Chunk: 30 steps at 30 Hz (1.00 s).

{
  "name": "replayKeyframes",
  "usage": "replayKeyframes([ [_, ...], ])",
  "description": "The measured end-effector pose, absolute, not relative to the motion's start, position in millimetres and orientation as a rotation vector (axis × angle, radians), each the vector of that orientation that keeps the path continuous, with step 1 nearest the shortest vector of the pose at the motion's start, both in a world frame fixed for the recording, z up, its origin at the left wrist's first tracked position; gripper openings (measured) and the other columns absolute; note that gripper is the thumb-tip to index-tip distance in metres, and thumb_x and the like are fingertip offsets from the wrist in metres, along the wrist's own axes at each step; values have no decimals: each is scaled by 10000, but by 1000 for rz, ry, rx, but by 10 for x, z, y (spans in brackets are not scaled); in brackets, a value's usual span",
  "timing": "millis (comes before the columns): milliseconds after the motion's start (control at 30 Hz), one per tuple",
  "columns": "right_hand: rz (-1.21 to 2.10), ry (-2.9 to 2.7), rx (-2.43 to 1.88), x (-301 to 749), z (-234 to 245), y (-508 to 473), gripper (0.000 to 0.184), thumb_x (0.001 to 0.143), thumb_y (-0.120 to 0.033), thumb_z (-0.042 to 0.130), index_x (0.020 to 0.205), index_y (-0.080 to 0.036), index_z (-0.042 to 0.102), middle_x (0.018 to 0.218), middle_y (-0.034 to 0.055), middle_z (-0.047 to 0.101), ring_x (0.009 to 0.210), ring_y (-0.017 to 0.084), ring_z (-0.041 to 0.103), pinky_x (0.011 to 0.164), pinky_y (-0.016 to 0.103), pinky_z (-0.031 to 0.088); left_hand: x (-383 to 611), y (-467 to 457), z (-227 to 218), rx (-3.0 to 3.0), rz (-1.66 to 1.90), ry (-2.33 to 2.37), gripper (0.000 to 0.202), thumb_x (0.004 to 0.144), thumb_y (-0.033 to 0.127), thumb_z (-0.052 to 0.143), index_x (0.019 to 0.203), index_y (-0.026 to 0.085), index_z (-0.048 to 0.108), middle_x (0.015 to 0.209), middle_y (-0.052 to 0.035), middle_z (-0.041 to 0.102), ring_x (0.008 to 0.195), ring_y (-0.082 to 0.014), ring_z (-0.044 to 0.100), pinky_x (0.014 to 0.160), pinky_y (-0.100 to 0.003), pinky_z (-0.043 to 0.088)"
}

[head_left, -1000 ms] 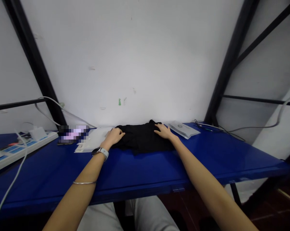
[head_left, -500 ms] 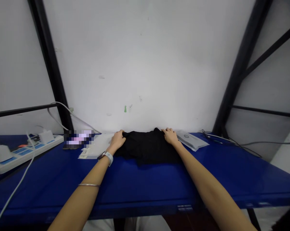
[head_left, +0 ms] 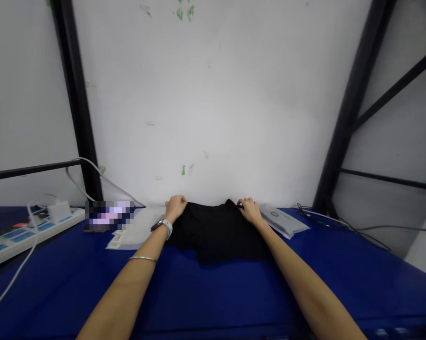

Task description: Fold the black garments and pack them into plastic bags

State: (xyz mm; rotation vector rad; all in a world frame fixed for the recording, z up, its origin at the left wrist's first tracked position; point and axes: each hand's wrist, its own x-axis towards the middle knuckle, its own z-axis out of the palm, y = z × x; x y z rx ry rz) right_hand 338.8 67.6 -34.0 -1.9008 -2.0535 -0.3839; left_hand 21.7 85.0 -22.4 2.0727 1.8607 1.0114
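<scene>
A folded black garment (head_left: pixel 218 231) lies on the blue table (head_left: pixel 205 293) close to the white wall. My left hand (head_left: pixel 175 208) is curled closed on the garment's far left corner; a white-strapped watch and a thin bangle sit on that arm. My right hand (head_left: pixel 248 210) is closed on the far right corner, fingers bent over the cloth's edge. Both arms stretch straight out across the table.
A clear plastic sleeve with papers (head_left: pixel 135 226) lies left of the garment, next to a blurred-out object (head_left: pixel 108 216). A white power strip (head_left: pixel 25 231) with plugs and cables sits far left. A grey packet (head_left: pixel 283 219) and black cables (head_left: pixel 340 224) lie to the right. Black frame posts flank the wall.
Both hands have slid from the garment's top surface to its far corners and curled shut on the cloth. The view has moved closer to the table.
</scene>
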Motion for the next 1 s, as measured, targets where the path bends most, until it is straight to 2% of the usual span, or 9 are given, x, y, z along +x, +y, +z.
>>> replayKeyframes([
  [167, -148, -1926, -1714, 3589, -20, 547, 129, 763, -166, 542, 853, -171, 635, 979, 78, 631, 983, 224, 515, 837, 320, 379, -58, 675, -92, 1946, 1219, 1394, 140, 777, 296, 554, 817, 195, 643, 919, -62, 695, 917, -214, 618, 822, -339, 456],
  [267, 273, -2063, -1410, 3753, 256, 276, 89, 746, -230, 565, 802, -176, 607, 849, 34, 629, 849, 179, 555, 781, 288, 410, -314, 395, 65, 1915, 1090, 1085, 205, 746, 403, 620, 822, 221, 672, 1107, -77, 669, 1033, -239, 592, 847, -355, 465],
  [400, 790, -2341, -1390, 3852, 462, -171, 174, 691, -337, 652, 784, -192, 626, 762, 5, 629, 751, 163, 561, 704, 275, 426, -526, -13, 275, 2010, 774, 878, 127, 689, 382, 703, 703, 255, 701, 1245, -66, 619, 1202, -278, 514, 969, -383, 421],
  [500, 963, -2541, -1456, 3825, 447, -360, 257, 590, -354, 751, 782, -199, 680, 784, 15, 652, 781, 181, 579, 707, 275, 436, -529, -184, 314, 2031, 666, 860, 140, 579, 344, 786, 660, 268, 704, 1159, -65, 668, 1122, -294, 574, 898, -368, 475],
  [567, 991, -2555, -1467, 3766, 414, -398, 317, 587, -371, 768, 848, -203, 704, 810, 25, 667, 799, 189, 594, 705, 273, 441, -486, -198, 265, 2011, 756, 890, 205, 529, 341, 810, 702, 284, 715, 1048, -57, 705, 999, -269, 633, 801, -316, 507],
  [700, 850, -2510, -1377, 3482, 387, -394, 287, 728, -429, 670, 895, -196, 694, 804, 25, 669, 738, 157, 586, 649, 251, 423, -380, -58, 58, 2013, 817, 1051, 325, 579, 391, 761, 883, 284, 717, 893, -30, 709, 826, -212, 648, 688, -250, 475],
  [867, 781, -2548, -1101, 2841, 226, -394, 252, 812, -407, 601, 868, -179, 692, 745, 16, 659, 658, 132, 581, 604, 239, 422, -270, 89, -121, 2134, 664, 1242, 204, 518, 345, 751, 530, 225, 587, 555, 37, 560, 555, -152, 517, 545, -240, 363],
  [933, 743, -2584, -1029, 2608, 127, -407, 279, 825, -425, 597, 911, -177, 693, 753, 17, 663, 659, 133, 594, 600, 236, 427, -249, 77, -104, 2123, 714, 1230, 211, 520, 330, 733, 498, 220, 554, 552, 43, 556, 565, -152, 514, 551, -239, 358],
  [1000, 617, -2619, -1039, 2439, 60, -431, 336, 827, -474, 596, 942, -173, 693, 769, 26, 670, 659, 142, 598, 593, 241, 422, -245, 38, -41, 2052, 763, 1215, 149, 560, 336, 700, 575, 221, 607, 649, 27, 628, 664, -176, 564, 593, -243, 388],
])
